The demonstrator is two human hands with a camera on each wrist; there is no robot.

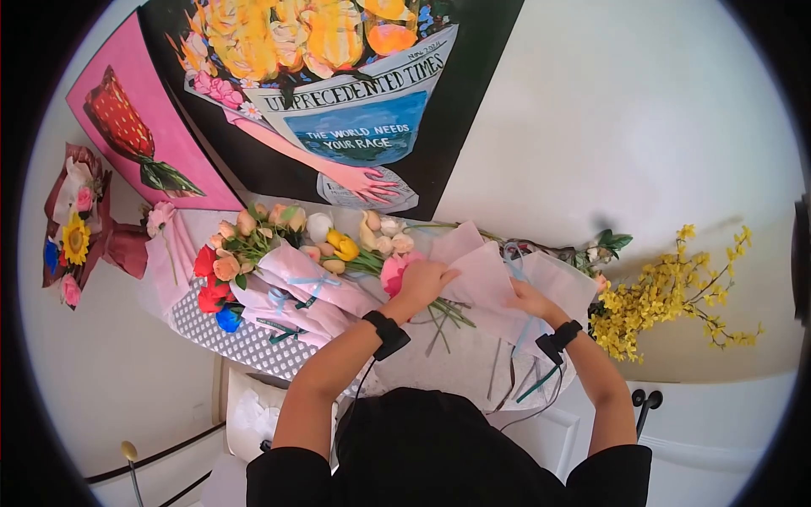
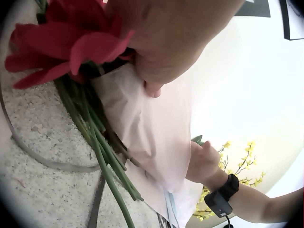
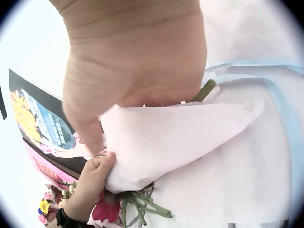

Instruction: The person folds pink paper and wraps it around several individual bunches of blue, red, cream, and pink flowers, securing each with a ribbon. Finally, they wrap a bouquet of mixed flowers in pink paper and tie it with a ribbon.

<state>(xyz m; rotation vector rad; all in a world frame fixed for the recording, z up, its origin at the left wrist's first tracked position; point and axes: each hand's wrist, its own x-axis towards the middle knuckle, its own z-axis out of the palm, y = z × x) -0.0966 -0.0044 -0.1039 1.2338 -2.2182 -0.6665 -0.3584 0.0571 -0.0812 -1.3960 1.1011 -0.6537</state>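
Note:
A sheet of pale pink wrapping paper (image 1: 475, 269) stretches between both hands over the table. My left hand (image 1: 422, 284) pinches its left edge, thumb laid on the paper (image 2: 147, 133), close beside a deep pink flower (image 2: 61, 50). Green stems (image 2: 104, 154) run from under that flower across the tabletop. My right hand (image 1: 532, 300) grips the folded paper (image 3: 166, 137) at its right side, and a cut green stem end (image 3: 205, 90) pokes out by the palm. A light blue ribbon (image 3: 273, 88) trails beyond it. The right fingertips are hidden behind the paper.
Pink-wrapped bouquets (image 1: 308, 277) lie to the left, with peach roses (image 1: 226, 268), red flowers (image 1: 211, 296) and yellow tulips (image 1: 342, 245) around them. Yellow blossom branches (image 1: 646, 317) stand at the right end. Paintings (image 1: 355, 127) lean against the wall behind the table (image 1: 448, 372).

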